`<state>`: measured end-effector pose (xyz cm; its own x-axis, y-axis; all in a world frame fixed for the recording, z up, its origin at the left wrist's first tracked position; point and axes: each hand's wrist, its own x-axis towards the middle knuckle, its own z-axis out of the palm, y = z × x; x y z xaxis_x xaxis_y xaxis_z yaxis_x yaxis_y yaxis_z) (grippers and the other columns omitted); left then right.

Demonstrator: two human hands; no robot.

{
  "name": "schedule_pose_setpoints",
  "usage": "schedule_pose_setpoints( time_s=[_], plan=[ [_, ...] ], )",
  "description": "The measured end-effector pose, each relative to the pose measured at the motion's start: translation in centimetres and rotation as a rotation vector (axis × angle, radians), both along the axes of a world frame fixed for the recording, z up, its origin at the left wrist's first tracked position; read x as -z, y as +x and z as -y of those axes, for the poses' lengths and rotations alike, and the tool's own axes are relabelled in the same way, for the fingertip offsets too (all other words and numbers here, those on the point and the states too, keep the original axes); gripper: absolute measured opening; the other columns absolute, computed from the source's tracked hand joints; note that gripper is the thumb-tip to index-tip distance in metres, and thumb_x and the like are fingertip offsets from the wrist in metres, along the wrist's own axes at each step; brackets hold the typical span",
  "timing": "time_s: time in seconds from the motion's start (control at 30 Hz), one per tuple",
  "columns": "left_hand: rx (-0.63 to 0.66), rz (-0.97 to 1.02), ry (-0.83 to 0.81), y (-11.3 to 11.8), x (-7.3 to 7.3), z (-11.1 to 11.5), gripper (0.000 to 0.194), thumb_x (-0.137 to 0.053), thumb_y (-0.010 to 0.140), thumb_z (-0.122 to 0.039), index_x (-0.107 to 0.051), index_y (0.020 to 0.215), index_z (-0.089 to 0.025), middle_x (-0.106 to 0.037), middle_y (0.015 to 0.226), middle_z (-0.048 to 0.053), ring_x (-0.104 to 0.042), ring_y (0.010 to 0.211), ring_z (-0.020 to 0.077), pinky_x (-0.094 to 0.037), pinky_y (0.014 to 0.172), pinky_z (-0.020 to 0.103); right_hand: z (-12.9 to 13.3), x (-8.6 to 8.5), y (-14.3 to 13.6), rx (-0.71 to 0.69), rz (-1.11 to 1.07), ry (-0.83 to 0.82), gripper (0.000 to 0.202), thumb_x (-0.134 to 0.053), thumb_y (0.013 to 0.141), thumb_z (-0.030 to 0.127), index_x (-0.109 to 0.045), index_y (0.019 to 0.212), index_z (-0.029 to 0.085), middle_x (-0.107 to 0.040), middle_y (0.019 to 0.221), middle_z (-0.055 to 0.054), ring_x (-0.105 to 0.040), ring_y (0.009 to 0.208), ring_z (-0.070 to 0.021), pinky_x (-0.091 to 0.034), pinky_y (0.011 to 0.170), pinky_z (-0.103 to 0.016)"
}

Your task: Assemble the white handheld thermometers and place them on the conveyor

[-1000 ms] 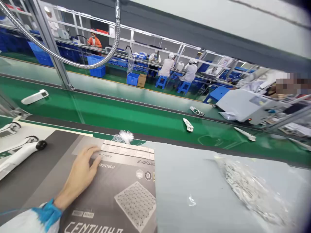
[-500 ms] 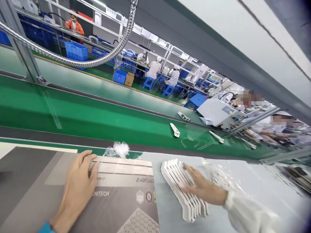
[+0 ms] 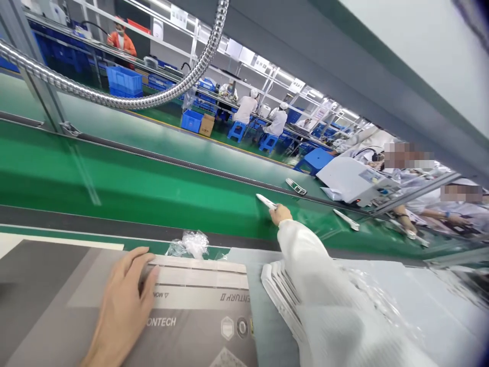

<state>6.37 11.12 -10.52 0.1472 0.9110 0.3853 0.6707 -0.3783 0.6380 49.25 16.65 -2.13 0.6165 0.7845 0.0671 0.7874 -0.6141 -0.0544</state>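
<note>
My left hand (image 3: 124, 300) lies on a grey printed cardboard box (image 3: 202, 326), its fingers loosely bent near the far edge and the thumb apart, gripping nothing I can see. Over the green conveyor belt, my right hand (image 3: 280, 214) stretches out in a white sleeve. Its fingers are closed on the near end of a white handle-shaped plastic part (image 3: 265, 201). Under my right forearm lies a row of similar white curved parts (image 3: 280, 298), partly hidden by the sleeve.
Crumpled clear plastic (image 3: 194, 243) lies beyond the box. On the belt (image 3: 171, 183) are a white part with a green inside (image 3: 296, 186) and another white part (image 3: 346, 219). A white machine (image 3: 349, 181) stands across the belt. Co-workers sit at the right and behind.
My right hand has moved from the row of white parts forward to the belt and taken hold of the white part there. My left hand stays on the box.
</note>
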Motion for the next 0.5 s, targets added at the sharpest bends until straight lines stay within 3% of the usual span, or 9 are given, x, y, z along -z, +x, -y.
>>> schedule_pose_setpoints(
  time_s=[0.07,0.17,0.23,0.3,0.4,0.5],
  plan=[
    [0.054,0.062,-0.065,0.0,-1.2,0.0,0.031,-0.045,0.092,-0.044,-0.062,0.104,-0.021,-0.063,0.118,0.010,-0.060,0.109,0.0289,-0.051,0.093,0.046,1.8,-2.1,-2.0,-0.206,-0.071,0.009,0.038,-0.061,0.092,0.026,-0.056,0.128,0.018,-0.063,0.126,-0.010,-0.061,0.111,-0.0206,-0.049,0.098,-0.039],
    [0.157,0.167,-0.146,0.1,-4.6,1.1,0.036,-0.047,0.093,-0.044,-0.059,0.118,-0.021,-0.059,0.129,0.010,-0.056,0.120,0.0271,-0.050,0.096,0.041,6.2,-4.7,-7.1,-0.548,-0.186,0.030,0.044,-0.066,0.088,0.026,-0.056,0.131,0.025,-0.062,0.131,-0.005,-0.057,0.120,-0.0203,-0.042,0.105,-0.035],
    [0.254,0.205,-0.204,0.4,-7.2,2.6,0.043,-0.047,0.094,-0.045,-0.054,0.130,-0.023,-0.054,0.138,0.010,-0.051,0.126,0.0271,-0.047,0.100,0.041,9.9,-5.6,-11.5,-0.811,-0.263,0.085,0.041,-0.067,0.086,0.030,-0.058,0.126,0.028,-0.064,0.128,-0.005,-0.059,0.118,-0.0236,-0.040,0.107,-0.044],
    [0.417,0.214,-0.352,0.5,-9.4,4.6,0.043,-0.050,0.093,-0.044,-0.055,0.130,-0.024,-0.060,0.131,0.009,-0.058,0.117,0.0258,-0.048,0.097,0.039,13.5,-5.9,-15.8,-0.990,-0.338,0.173,0.036,-0.066,0.088,0.030,-0.058,0.122,0.029,-0.068,0.121,-0.005,-0.062,0.111,-0.0239,-0.034,0.109,-0.052],
    [0.648,0.238,-0.688,0.1,-11.0,7.7,0.028,-0.049,0.092,-0.038,-0.067,0.102,-0.020,-0.071,0.094,0.005,-0.066,0.074,0.0177,-0.052,0.069,0.028,17.9,-5.2,-20.9,-1.018,-0.429,0.277,0.032,-0.063,0.090,0.028,-0.056,0.121,0.030,-0.070,0.114,-0.004,-0.065,0.105,-0.0228,-0.034,0.108,-0.054],
    [0.577,0.255,-0.755,-1.2,-10.9,10.6,0.024,-0.048,0.092,-0.035,-0.067,0.089,-0.019,-0.066,0.076,0.001,-0.057,0.057,0.0127,-0.043,0.055,0.023,20.6,-3.9,-23.8,-0.959,-0.494,0.369,0.027,-0.061,0.091,0.032,-0.059,0.118,0.030,-0.070,0.115,-0.005,-0.064,0.107,-0.0235,-0.047,0.095,-0.045]
  ],
)
